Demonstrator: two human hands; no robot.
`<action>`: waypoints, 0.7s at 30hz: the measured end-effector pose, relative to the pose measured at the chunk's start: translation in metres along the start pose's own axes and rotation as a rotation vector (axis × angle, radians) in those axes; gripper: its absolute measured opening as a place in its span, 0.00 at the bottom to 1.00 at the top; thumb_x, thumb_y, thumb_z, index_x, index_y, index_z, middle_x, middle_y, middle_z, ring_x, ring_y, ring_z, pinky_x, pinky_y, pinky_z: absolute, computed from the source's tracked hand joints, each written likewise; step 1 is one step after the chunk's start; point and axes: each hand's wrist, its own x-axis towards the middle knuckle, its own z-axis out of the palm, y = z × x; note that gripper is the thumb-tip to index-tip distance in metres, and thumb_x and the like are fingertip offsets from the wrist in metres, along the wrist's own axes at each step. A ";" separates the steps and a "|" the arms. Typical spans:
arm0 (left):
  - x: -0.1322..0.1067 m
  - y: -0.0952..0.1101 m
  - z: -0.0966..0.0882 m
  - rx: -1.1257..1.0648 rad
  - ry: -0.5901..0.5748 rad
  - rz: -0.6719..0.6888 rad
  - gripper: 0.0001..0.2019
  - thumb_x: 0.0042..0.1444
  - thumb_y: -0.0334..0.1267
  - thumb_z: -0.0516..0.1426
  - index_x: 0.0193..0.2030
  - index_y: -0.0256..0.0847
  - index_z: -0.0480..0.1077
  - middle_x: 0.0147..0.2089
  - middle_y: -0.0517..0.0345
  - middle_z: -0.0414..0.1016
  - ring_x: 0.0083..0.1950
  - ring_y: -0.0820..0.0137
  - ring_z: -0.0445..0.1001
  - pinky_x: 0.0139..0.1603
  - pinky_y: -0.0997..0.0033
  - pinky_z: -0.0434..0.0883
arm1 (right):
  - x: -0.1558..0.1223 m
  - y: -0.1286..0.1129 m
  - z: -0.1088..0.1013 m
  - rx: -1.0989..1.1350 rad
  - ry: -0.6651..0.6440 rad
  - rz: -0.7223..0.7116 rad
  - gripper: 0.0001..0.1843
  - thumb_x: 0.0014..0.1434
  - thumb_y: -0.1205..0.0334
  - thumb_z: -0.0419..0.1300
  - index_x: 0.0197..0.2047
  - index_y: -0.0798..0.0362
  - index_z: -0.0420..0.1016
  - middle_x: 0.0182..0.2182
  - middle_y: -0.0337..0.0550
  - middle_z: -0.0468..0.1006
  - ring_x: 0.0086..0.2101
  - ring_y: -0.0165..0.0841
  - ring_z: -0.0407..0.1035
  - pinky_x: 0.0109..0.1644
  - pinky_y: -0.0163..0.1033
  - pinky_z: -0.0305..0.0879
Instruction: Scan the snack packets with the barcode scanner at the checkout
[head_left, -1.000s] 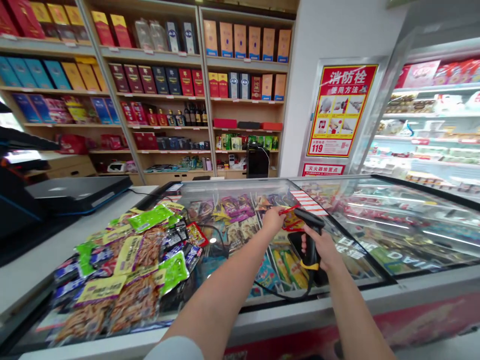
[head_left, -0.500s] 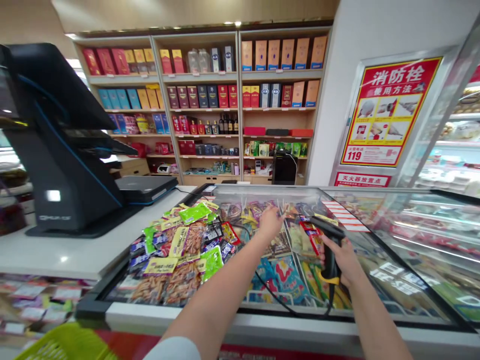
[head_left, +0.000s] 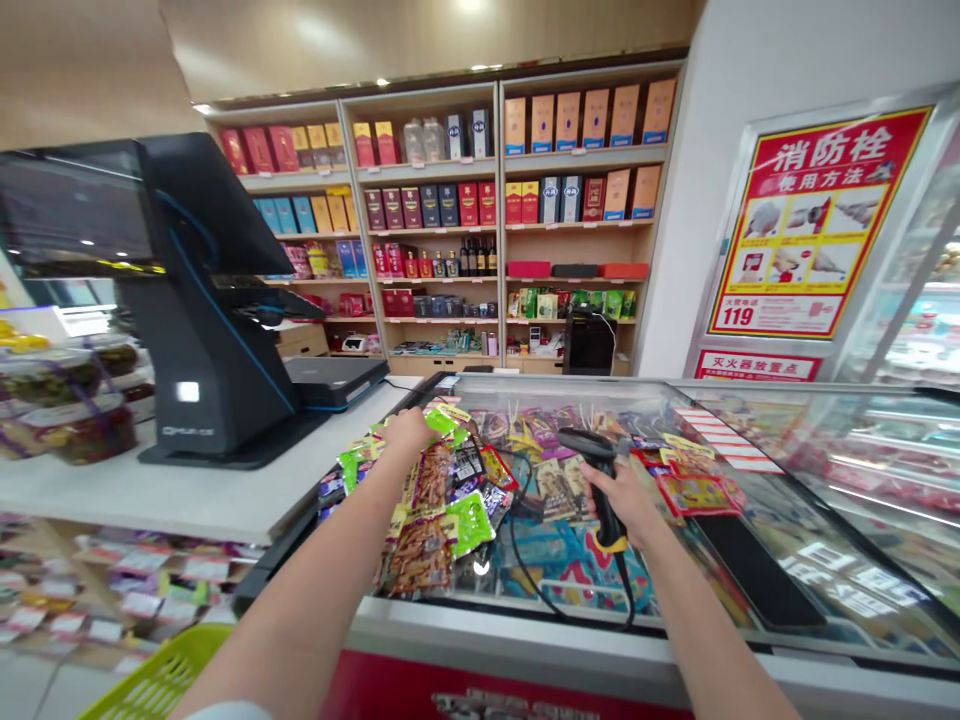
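My left hand [head_left: 409, 432] reaches onto the far part of a heap of snack packets [head_left: 427, 555], beside a bright green packet [head_left: 444, 425]. Its fingers point down and are mostly hidden, so I cannot tell whether they grip anything. My right hand [head_left: 624, 497] is wrapped around the handle of a black barcode scanner [head_left: 604, 490] with a yellow band, held above the glass freezer lid [head_left: 525, 570]. A black cable [head_left: 517, 540] curves from the scanner back across the glass. Red and yellow packets [head_left: 697, 490] lie right of my right hand.
A black phone-like slab [head_left: 757, 570] lies on the glass at right. On the white counter [head_left: 247, 495] at left stands a checkout terminal [head_left: 217, 350]. A yellow-green basket [head_left: 161, 680] is low at left. Shelves of boxed goods [head_left: 427, 205] line the back wall.
My left hand has moved left from above the freezer's middle to the packet heap. My right hand has shifted left with the scanner, uncovering the black slab. The view has turned left.
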 end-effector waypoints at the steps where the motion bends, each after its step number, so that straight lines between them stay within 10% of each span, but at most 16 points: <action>1: 0.000 -0.004 -0.002 0.001 -0.002 -0.006 0.21 0.53 0.45 0.66 0.50 0.36 0.72 0.52 0.45 0.75 0.52 0.57 0.75 0.49 0.58 0.74 | 0.000 -0.001 0.002 -0.010 -0.010 0.000 0.17 0.48 0.50 0.70 0.26 0.48 0.67 0.16 0.35 0.71 0.16 0.32 0.65 0.21 0.38 0.65; 5: 0.006 -0.013 -0.008 0.057 -0.065 -0.033 0.20 0.32 0.39 0.73 0.32 0.39 0.73 0.37 0.44 0.79 0.48 0.51 0.78 0.42 0.65 0.73 | 0.000 -0.004 0.004 -0.036 -0.032 0.001 0.18 0.46 0.51 0.70 0.27 0.47 0.65 0.17 0.35 0.71 0.17 0.33 0.65 0.22 0.38 0.64; 13: 0.021 0.012 -0.012 0.091 -0.323 -0.005 0.12 0.34 0.28 0.65 0.28 0.43 0.72 0.27 0.57 0.77 0.33 0.60 0.78 0.33 0.70 0.68 | 0.003 -0.002 -0.002 -0.052 -0.051 -0.010 0.18 0.49 0.48 0.69 0.27 0.48 0.65 0.17 0.36 0.70 0.17 0.32 0.65 0.23 0.39 0.65; 21: -0.007 0.054 0.014 -0.654 -0.124 -0.112 0.11 0.31 0.36 0.67 0.23 0.40 0.71 0.21 0.63 0.70 0.26 0.68 0.70 0.30 0.71 0.66 | 0.003 -0.018 0.021 -0.071 -0.275 -0.014 0.22 0.43 0.47 0.70 0.30 0.49 0.65 0.18 0.33 0.70 0.16 0.28 0.64 0.21 0.35 0.64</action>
